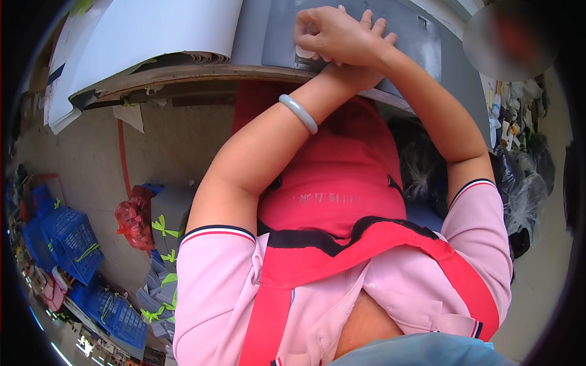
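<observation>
My two forearms cross over a grey board (pixel 421 52) lying on the worktable. My left hand (pixel 379 29) passes beneath the right wrist. Its fingers stretch out flat on the board, and the palm is hidden by my right arm. On my left forearm sits a pale bangle (pixel 298 114). My right hand (pixel 334 33) is on top, turned to the left, with its fingers curled and thumb pressed in. Just under its fingertips shows a small whitish piece (pixel 304 53). What the fingers grip, if anything, cannot be made out.
A stack of large white sheets (pixel 159 36) lies left of the board, along the table's wooden edge (pixel 244 72). Blue crates (pixel 73 241), a red bag (pixel 134 222) and grey bundles with green ties (pixel 162 274) stand at lower left. Clear plastic bags (pixel 519 183) lie at right.
</observation>
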`<action>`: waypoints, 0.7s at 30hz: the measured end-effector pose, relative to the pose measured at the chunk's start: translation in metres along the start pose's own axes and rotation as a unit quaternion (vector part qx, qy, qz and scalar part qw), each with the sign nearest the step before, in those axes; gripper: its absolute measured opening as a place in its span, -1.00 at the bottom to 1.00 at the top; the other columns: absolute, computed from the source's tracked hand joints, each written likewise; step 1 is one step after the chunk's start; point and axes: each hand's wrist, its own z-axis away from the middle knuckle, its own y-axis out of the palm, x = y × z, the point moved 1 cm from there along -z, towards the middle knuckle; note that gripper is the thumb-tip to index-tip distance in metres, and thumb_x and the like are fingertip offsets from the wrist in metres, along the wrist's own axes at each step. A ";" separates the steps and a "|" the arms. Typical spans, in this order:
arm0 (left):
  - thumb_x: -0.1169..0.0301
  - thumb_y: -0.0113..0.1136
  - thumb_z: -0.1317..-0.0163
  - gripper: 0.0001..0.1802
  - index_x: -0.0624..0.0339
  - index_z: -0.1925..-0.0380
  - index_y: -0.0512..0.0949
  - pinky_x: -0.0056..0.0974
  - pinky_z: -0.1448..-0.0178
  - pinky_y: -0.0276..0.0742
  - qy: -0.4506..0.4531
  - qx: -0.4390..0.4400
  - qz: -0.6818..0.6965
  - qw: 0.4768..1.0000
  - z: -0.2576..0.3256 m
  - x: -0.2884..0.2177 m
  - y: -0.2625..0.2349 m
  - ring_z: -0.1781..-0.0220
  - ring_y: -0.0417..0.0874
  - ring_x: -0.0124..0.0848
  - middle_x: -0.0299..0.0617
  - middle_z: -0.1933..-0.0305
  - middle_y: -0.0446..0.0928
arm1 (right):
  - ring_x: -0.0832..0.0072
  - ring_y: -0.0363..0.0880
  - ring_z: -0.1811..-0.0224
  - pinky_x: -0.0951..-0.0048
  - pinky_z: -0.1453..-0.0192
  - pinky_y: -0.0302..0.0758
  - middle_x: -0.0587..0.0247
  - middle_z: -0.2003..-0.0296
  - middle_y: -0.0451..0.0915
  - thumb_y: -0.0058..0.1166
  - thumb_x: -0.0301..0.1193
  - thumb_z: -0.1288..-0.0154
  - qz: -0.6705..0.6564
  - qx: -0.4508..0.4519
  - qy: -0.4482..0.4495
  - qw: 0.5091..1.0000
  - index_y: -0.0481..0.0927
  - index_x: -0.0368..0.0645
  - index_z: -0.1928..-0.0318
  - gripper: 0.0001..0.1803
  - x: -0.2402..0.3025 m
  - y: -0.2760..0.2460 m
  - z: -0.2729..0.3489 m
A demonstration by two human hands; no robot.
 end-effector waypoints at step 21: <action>-0.04 -0.08 -0.47 -0.40 -0.13 -0.43 0.44 0.69 -0.48 -0.21 -0.013 0.227 -0.073 0.971 -0.020 -0.007 -0.015 -0.68 0.11 -0.05 -0.15 -0.61 0.27 | 0.19 0.71 0.08 0.09 -0.15 0.52 0.05 0.21 0.75 0.26 -0.06 -0.32 0.346 -0.350 -0.126 0.861 0.72 -0.09 0.00 -0.58 0.000 0.043 0.039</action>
